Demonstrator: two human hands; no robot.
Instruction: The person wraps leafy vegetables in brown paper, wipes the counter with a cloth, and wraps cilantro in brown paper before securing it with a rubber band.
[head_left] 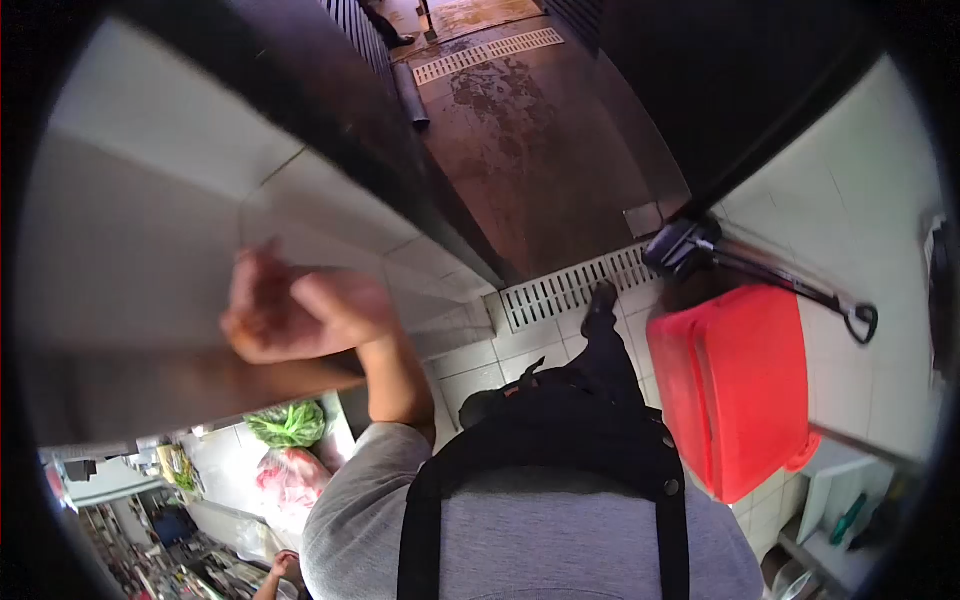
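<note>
My left hand (pixel 300 310) is raised in front of the pale tiled wall (pixel 180 210) on the left. Motion smears its fingers, which look bent inward; whether they hold anything is unclear. My right hand is out of sight. Below me are my grey sleeve, dark apron straps and one dark shoe (pixel 600 312) beside a slotted floor drain (pixel 560 297).
A red lidded bin (pixel 755 390) stands on my right, with a black long-handled dustpan (pixel 690 245) behind it. Ahead, a doorway opens onto wet dark floor (pixel 520 150). Bagged green vegetables (pixel 288 425) and another person's hand (pixel 285 562) are at lower left.
</note>
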